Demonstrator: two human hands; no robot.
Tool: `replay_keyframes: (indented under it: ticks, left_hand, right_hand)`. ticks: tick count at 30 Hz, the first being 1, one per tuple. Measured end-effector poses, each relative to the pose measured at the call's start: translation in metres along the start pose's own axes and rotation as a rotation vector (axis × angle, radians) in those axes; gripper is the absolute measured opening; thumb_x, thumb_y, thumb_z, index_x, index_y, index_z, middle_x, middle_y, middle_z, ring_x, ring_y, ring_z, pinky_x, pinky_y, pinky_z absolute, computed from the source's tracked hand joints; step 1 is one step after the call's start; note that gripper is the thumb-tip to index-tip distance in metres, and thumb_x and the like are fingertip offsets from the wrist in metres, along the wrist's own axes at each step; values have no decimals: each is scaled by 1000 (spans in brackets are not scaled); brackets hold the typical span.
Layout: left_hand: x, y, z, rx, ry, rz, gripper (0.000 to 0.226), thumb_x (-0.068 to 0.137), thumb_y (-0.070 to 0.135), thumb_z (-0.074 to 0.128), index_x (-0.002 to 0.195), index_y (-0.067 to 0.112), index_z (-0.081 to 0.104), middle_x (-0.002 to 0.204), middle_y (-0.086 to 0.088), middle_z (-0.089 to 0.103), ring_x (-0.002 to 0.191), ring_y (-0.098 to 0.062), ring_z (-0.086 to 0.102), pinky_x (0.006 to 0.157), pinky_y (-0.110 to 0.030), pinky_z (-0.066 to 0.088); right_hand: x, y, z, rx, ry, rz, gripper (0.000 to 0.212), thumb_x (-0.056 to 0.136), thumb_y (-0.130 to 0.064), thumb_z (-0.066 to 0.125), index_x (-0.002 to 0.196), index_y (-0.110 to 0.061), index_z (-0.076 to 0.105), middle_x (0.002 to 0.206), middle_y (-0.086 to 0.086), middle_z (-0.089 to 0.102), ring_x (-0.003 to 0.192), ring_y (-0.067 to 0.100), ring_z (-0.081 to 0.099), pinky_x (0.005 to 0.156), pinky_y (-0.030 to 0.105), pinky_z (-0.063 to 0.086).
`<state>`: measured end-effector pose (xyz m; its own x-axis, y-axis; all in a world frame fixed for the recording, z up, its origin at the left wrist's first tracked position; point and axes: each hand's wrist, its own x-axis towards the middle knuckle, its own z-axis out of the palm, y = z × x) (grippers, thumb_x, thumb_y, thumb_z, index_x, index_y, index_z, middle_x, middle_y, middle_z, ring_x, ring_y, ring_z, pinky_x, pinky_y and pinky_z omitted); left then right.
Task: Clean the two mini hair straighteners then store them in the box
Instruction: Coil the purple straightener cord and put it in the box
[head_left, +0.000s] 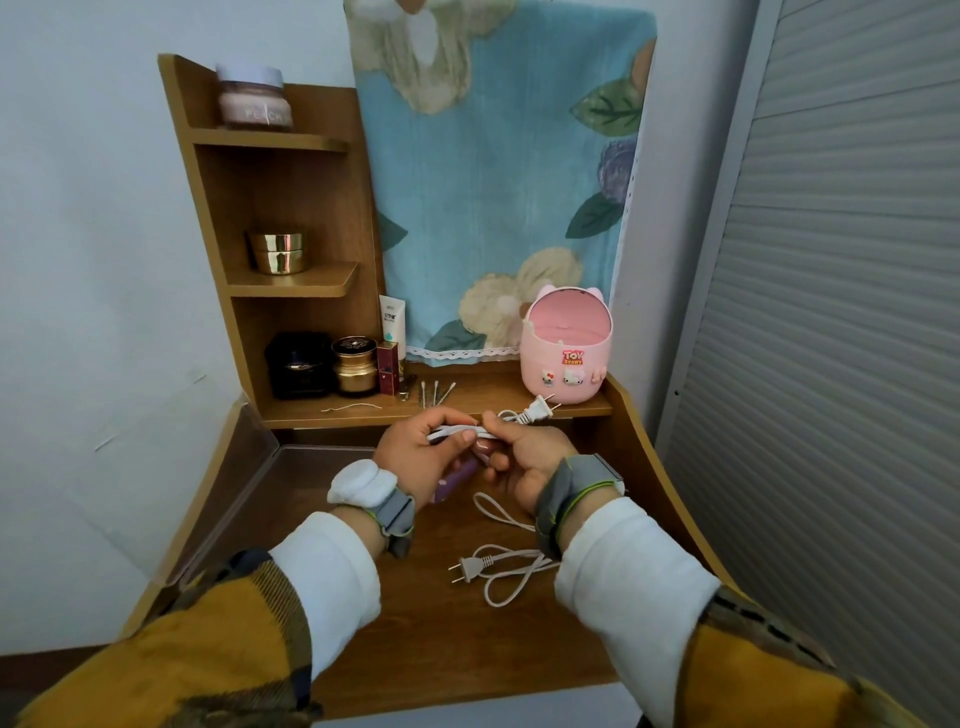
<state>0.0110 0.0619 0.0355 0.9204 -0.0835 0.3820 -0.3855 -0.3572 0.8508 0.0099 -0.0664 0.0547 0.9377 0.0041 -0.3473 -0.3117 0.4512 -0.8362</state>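
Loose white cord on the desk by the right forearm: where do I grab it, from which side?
Pinch the plug body from above, across its sides. It is the only rigid part and lies clear on the desk, prongs pointing left; the cord is slack and passes behind the right sleeve.

A wooden desk (441, 639) carries a loose white power cord (511, 564) with its plug lying flat, and a clear plastic box (234, 483) at its left edge. On the raised back ledge (467, 410) stand a pink lidded container (566, 358), cotton swabs (436, 392), a black jar (298, 366), a gold jar (355, 371), a red box (388, 366) and a white tube (393, 322). The two upper shelves hold a gold pot (277, 253) and a pink jar (253, 98).
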Motion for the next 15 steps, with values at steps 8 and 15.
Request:
replay_keyframes:
  ticks: [8, 15]
  left_hand:
    - [13, 0, -4, -199, 74, -237, 15, 88, 13, 62, 77, 23, 64, 51, 13, 65, 38, 1, 45, 41, -11, 39]
    - [11, 2, -9, -286, -2, -307, 14, 87, 7, 62, 76, 16, 65, 53, -2, 58, 39, -6, 40, 36, -14, 33]
  right_hand:
    - [-1, 6, -5, -417, 102, -416, 19, 86, -17, 64, 68, -16, 59, 64, 6, 58, 39, 13, 49, 44, 23, 44]
    - [-1, 2, -6, -1286, 51, -1121, 17, 78, -12, 71, 95, -12, 74, 102, 9, 61, 94, 21, 57, 83, 28, 43]
